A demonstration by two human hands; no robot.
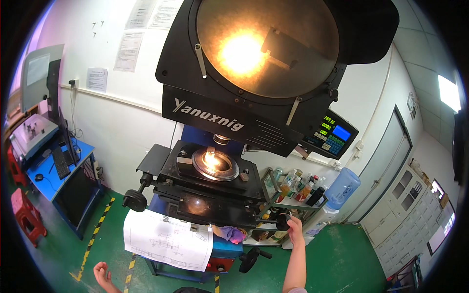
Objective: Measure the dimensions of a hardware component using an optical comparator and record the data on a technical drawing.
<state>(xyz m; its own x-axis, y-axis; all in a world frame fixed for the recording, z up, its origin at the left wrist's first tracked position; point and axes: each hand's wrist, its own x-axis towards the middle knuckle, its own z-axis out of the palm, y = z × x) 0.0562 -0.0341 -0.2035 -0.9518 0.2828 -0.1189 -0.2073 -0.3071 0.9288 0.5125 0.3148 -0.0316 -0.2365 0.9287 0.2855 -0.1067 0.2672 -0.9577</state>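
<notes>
A large black profile projector [181, 100] stands in front of me. Its round screen [312, 73] glows brightly and shows a dark, blocky shadow. On the stage [249, 190] below, a small part [211, 155] sits lit up on the round glass plate [228, 173]. My right hand [295, 230] is closed around the black knob [283, 222] at the stage's right end. Low on the left, away from the machine, my left hand [102, 274] hangs with loosely curled fingers and nothing in it. A white drawing sheet [166, 239] hangs below the stage, beside a purple cloth [229, 234].
Another black handwheel [134, 200] juts out at the stage's left, and a crank [250, 260] sits below right. A digital readout [332, 134] is beside the projector. Bottles [293, 183] fill a shelf near a water jug [343, 188]. A blue desk [44, 180] and red stools [28, 215] stand left.
</notes>
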